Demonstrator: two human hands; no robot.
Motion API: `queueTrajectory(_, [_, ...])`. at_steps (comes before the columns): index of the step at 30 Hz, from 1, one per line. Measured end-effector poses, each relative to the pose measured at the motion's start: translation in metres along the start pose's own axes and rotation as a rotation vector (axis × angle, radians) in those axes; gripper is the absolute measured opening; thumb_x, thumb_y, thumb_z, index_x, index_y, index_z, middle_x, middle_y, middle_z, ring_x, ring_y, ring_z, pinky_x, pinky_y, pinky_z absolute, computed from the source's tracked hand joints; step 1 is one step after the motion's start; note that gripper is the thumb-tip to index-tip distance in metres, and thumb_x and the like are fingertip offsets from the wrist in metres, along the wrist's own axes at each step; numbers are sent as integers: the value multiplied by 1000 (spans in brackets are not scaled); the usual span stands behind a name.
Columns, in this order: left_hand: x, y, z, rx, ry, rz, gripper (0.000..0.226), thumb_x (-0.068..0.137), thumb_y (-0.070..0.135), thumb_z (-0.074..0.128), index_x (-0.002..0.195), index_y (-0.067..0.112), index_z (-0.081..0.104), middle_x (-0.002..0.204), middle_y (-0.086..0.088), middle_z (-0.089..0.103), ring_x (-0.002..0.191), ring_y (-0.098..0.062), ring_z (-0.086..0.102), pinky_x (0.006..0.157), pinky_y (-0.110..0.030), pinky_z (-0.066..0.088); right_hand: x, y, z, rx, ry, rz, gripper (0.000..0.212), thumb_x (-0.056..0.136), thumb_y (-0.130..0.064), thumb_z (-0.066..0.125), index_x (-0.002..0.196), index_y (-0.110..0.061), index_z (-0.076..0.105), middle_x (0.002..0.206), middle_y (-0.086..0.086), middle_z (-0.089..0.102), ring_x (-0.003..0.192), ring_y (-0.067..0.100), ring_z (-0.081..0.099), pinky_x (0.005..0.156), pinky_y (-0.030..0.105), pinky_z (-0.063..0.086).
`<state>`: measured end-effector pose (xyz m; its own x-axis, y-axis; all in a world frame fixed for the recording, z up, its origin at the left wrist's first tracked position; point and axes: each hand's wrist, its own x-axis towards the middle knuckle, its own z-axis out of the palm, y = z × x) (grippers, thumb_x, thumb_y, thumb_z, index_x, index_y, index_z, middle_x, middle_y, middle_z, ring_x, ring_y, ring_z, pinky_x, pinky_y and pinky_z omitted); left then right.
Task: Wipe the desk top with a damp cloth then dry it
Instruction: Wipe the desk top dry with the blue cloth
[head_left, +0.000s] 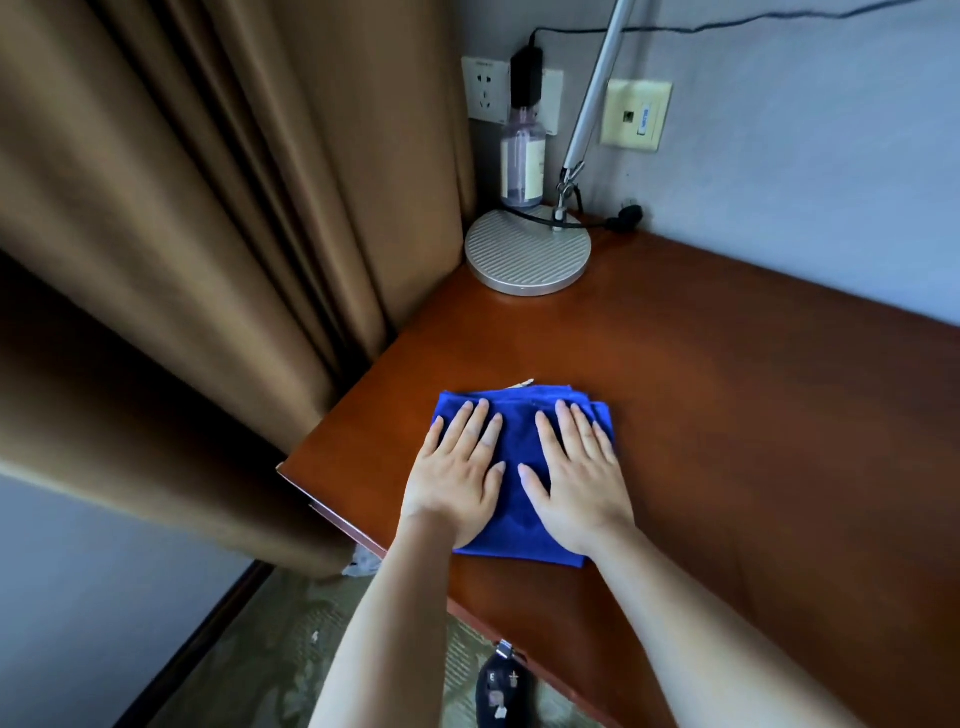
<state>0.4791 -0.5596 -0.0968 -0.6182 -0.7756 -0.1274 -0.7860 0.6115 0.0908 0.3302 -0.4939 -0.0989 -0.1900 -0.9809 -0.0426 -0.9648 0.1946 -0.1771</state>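
Two hands, left hand (456, 480) and right hand (579, 480), press flat with straight fingers, gripping nothing, on the folded blue microfibre cloth (519, 499), likely to spread pressure across the reddish-brown wooden desk top (727, 415).

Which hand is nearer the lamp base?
Left, narrowly. The left hand lies flat on the blue cloth, below the lamp base and slightly left of it. The right hand lies beside it, further right.
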Motion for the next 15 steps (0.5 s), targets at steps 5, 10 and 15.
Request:
queueTrajectory(5, [32,-14,-6,-19,14,-14,83,78,51,-19,154,24,-3,162,4,-10,148,-13,-15,119,-35,-13,36,0,-4,-1,5,-17,86,81,-59,-4,153,-18,15,161,7,6,149,19,2,114,31,-11])
queueTrajectory(10, [82,-37,-16,-20,32,-36,85,76,51,-19,155,23,-2,162,2,-9,148,-14,-14,119,-36,-12,100,4,-5,-12,22,-29,85,80,-59,-1,153,-19,17,161,6,8,149,18,4,116,31,-8])
queueTrajectory(15, [125,-56,-21,-16,39,-38,79,82,50,-13,155,22,0,162,2,-7,148,-15,-11,118,-36,-11,147,6,-7,-26,23,-32,86,79,-60,-3,153,-20,15,161,5,5,149,18,1,116,31,-7])
